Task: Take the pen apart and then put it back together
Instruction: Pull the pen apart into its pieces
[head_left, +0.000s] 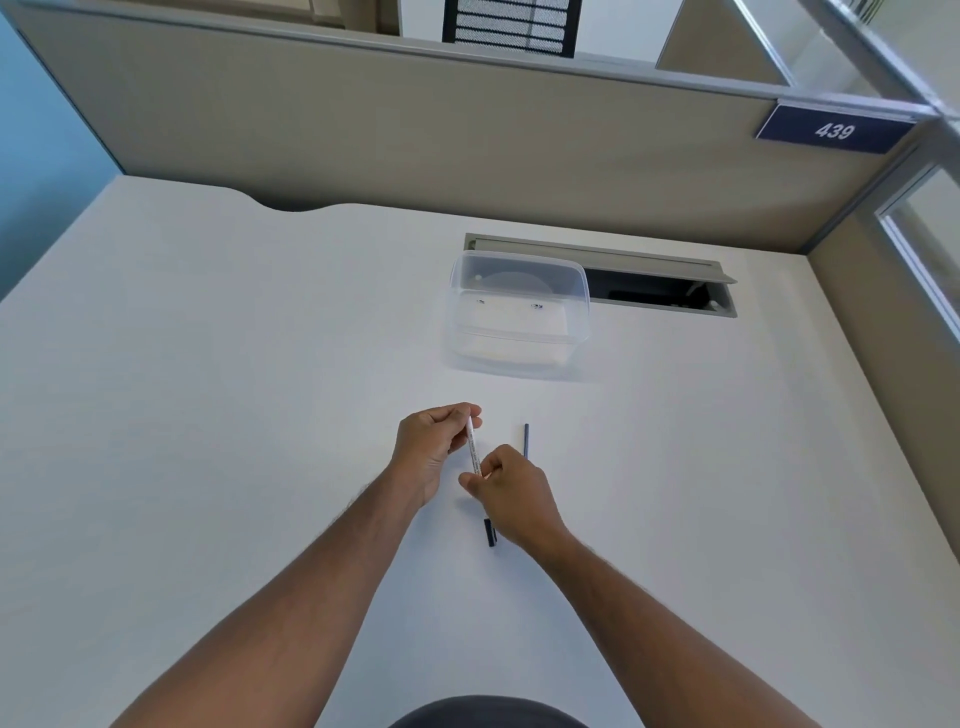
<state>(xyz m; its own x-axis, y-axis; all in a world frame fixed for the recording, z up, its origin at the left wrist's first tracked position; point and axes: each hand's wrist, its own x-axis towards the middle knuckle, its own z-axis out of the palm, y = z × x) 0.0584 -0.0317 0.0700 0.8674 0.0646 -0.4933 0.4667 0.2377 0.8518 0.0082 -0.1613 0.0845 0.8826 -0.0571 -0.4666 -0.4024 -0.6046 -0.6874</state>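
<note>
Fingers of the left hand (428, 447) curl closed around the upper end of the pen barrel (473, 447), a slim white tube with faint printed lettering along its side, held just above the white desk (208, 415) and tilted slightly from upright as seen from above. Just right of it, the right hand (511, 493) pinches the lower end of the same barrel, fingers bunched tight so the tip of the tube is hidden. Below the right hand, a short dark cap (489, 532) lies on the desk, partly covered by the wrist. Further right, a thin dark refill (526, 439) lies flat on the desk, its near end behind the right hand's knuckles, apart from the barrel. Beyond the hands, well apart from them, a clear plastic container (519, 312) sits by an open cable hatch (660, 286). At far right, a blue sign (834, 130) on the partition reads 439.
</note>
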